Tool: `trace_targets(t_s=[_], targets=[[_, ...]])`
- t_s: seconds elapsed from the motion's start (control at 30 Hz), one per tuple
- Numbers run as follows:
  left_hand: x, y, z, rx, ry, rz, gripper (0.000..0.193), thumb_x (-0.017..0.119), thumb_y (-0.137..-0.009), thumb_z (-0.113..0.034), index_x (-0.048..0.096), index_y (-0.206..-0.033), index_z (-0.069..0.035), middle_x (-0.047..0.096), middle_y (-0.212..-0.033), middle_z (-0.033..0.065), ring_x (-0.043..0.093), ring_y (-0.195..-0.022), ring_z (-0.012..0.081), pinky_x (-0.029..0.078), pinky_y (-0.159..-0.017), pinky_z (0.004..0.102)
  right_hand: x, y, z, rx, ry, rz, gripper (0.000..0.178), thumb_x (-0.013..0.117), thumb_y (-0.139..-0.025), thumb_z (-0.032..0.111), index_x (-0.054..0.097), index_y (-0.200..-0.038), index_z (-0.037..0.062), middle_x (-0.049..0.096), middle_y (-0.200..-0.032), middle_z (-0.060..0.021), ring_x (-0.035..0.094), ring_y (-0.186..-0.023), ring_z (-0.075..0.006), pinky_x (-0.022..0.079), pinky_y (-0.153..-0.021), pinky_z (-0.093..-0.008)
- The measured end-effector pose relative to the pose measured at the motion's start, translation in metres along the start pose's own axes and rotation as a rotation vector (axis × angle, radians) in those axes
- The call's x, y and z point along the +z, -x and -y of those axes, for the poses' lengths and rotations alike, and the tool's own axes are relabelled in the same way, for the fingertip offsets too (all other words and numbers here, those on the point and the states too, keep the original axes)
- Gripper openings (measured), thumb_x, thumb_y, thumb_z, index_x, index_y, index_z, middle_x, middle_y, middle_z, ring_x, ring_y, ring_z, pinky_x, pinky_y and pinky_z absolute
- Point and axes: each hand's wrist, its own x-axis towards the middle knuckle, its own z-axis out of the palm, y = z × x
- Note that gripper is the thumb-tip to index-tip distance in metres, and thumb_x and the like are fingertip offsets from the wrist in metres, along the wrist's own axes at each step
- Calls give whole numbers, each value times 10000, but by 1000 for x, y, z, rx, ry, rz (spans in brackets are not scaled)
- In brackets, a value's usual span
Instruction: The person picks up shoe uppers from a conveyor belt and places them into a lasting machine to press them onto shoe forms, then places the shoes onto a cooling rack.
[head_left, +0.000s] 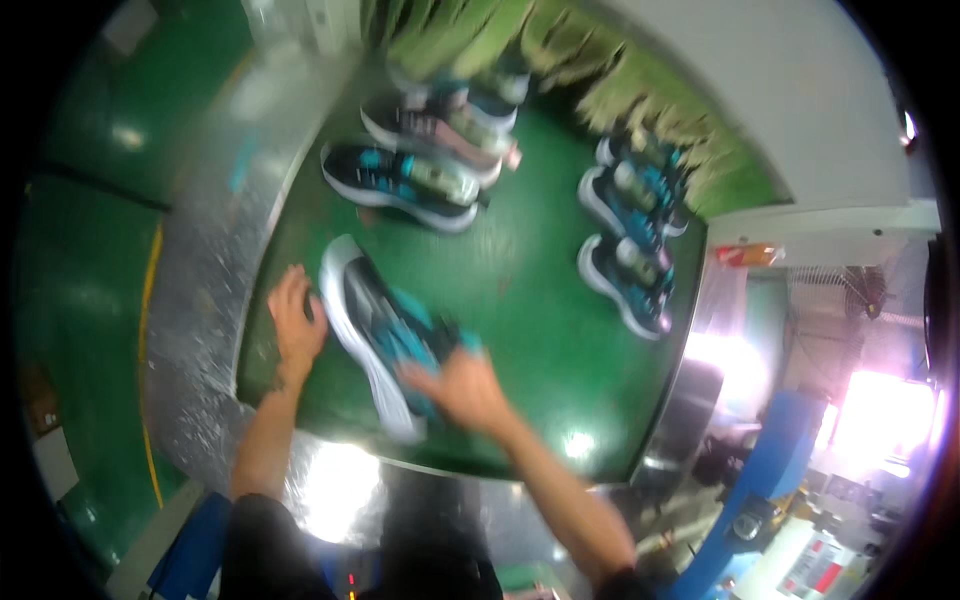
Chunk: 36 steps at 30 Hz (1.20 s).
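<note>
Bare forearms; dark short sleeves at upper arms; hands ungloved

A shoe factory; sneakers (410, 178) ride a green conveyor belt (520, 300); machinery (790, 480) beside.

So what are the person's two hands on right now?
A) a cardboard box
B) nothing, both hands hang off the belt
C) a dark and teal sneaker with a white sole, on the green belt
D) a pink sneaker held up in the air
C: the left hand and right hand are at either end of the sneaker, which lies on the green belt.
</note>
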Motion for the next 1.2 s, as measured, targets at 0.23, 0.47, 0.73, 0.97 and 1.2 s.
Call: trace_targets(t_s=[0.23,0.47,0.73,0.97,1.2], targets=[[-52,5,-220,-301,903,585,482,619,-886,-239,459,-1280,-11,433,-1390,173,376,-1327,272,271,-1102,417,100,416,-126,462,-1349,-892,479,716,-805,153,543,-1211,-33,654,-1017,-94,625,-888,-173,505,-821,-316],[-234,246,-576,154,1690,1231,921,634,-829,-459,157,-1474,-7,289,-1484,217,308,-1367,331,240,-1123,454,102,658,-127,-197,-850,-1139,665,778,-759,255,458,-1292,15,512,-1267,-149,534,-1115,-242,441,-945,-353],[-315,548,-776,157,1487,1694,674,659,-829,-170,329,-1388,7,394,-1418,228,463,-1267,316,371,-1060,419,307,928,-245,-179,-1056,-1664,688,744,-795,236,407,-1345,-5,520,-1246,-118,505,-1110,-192,412,-968,-335],[-404,755,-973,428,1292,2095,772,598,-864,30,99,-1453,6,279,-1475,264,313,-1372,326,278,-1121,413,512,1135,-272,125,-1755,-2492,542,686,-748,143,469,-1226,6,590,-1070,-95,591,-938,-210,470,-847,-337],[-258,1015,-1241,1089,743,1233,770,728,-703,-170,286,-1296,45,557,-1057,216,572,-981,319,469,-860,425,546,1218,-257,361,-1932,-2588,541,632,-777,89,446,-1284,57,570,-1050,-82,571,-892,-200,469,-761,-314]])
